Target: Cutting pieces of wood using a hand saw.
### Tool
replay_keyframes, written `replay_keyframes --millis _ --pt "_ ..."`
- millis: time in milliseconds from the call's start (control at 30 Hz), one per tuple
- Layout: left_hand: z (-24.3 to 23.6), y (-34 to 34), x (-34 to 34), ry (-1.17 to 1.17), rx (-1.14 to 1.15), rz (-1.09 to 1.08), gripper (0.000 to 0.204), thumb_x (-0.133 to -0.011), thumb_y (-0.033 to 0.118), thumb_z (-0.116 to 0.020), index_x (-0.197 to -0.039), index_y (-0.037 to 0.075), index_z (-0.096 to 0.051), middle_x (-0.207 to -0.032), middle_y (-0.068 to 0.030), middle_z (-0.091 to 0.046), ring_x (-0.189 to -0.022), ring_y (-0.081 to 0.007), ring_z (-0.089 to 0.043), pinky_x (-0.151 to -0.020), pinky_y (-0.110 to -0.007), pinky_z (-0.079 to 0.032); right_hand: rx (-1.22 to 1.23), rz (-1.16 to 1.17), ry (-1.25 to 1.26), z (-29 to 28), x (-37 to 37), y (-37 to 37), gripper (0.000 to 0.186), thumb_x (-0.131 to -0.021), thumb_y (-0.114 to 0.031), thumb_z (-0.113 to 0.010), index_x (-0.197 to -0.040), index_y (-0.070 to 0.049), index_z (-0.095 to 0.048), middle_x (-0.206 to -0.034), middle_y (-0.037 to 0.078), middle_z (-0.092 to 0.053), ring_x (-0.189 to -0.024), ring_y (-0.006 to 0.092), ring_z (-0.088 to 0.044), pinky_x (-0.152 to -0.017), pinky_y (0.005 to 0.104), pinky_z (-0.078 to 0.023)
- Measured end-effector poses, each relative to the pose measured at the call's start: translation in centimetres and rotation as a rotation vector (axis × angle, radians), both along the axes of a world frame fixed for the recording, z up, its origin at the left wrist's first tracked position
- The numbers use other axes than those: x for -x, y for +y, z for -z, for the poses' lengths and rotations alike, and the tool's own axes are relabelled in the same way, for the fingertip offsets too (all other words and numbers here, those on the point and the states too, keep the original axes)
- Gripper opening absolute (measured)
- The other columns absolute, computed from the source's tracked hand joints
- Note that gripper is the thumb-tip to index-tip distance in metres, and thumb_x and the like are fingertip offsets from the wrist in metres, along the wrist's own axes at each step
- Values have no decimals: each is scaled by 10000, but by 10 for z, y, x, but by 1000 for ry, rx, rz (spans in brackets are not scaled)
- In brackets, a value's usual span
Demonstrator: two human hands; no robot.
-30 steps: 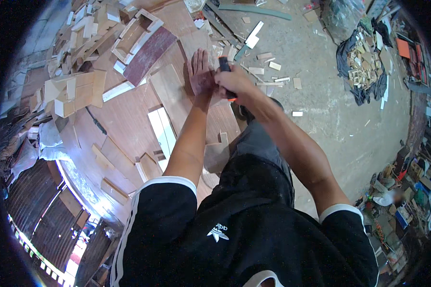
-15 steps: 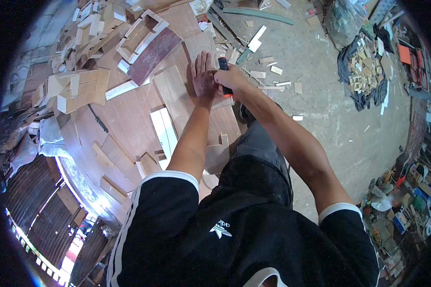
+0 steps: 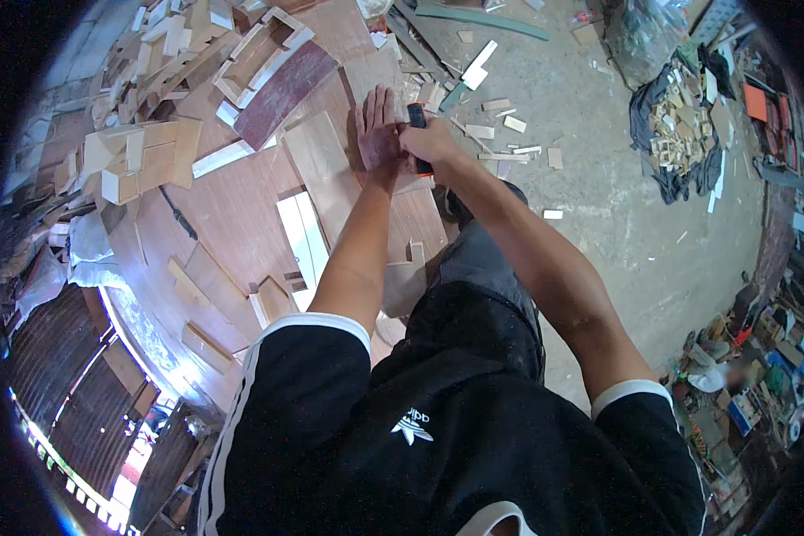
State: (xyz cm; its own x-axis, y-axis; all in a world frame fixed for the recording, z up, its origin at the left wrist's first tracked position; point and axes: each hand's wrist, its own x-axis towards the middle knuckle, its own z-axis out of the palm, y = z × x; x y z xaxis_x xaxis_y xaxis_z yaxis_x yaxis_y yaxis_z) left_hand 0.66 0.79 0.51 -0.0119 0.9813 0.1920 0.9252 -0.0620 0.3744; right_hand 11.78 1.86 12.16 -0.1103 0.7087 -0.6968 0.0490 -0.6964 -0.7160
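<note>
My left hand lies flat with its fingers stretched out, pressing on a pale wooden board at the bench's right edge. Close beside it, my right hand is closed round the handle of a tool, black with orange at its ends. The tool's working part is hidden under the hand, so its kind does not show. Left of my left hand, a broad pale plank lies on the wooden work surface. White strips lie near my left forearm.
Wooden box frames and a dark red board sit at the far left. A stack of angled wooden pieces stands beyond. Offcuts litter the concrete floor; a dark sack of scraps lies at the right.
The view has shifted slightly. My left hand stays flat on the board, and my right hand keeps its grip on the tool beside it.
</note>
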Motion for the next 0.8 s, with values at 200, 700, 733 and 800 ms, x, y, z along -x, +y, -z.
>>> replay_keyframes --millis 200,700,733,800 --pt "-1 2 3 15 -45 -22 579 -853 235 -451 -1406 80 -378 -1487 -88 -345 -1393 -216 -281 -1159 -446 -144 86 24 19 -21 -9 -3 83 -735 -54 -591 -778 -42 -521 -583 34 -513 -444 137 -502 -383 300 -378" --pt "-3 -2 1 13 74 -12 591 -870 193 -405 -1443 101 -295 -1532 -50 -248 -1420 -202 -196 -1177 -414 -97 -18 123 283 -155 -80 -11 132 -793 -56 -608 -828 -52 -481 -630 1 -430 -472 94 -419 -427 263 -369" --pt "-3 -1 0 28 62 -12 586 -868 190 -409 -1436 94 -305 -1527 -53 -259 -1419 -203 -201 -1178 -412 -96 -66 121 237 -155 -86 -15 135 -802 -70 -616 -856 -43 -496 -641 4 -449 -479 93 -431 -438 262 -375" --pt "-1 0 5 26 55 -5 583 -867 187 -411 -1433 90 -308 -1526 -55 -260 -1419 -207 -199 -1179 -412 -96 -123 119 195 -155 -93 -23 145 -810 -85 -624 -884 -34 -511 -652 7 -468 -487 92 -443 -448 260 -381"
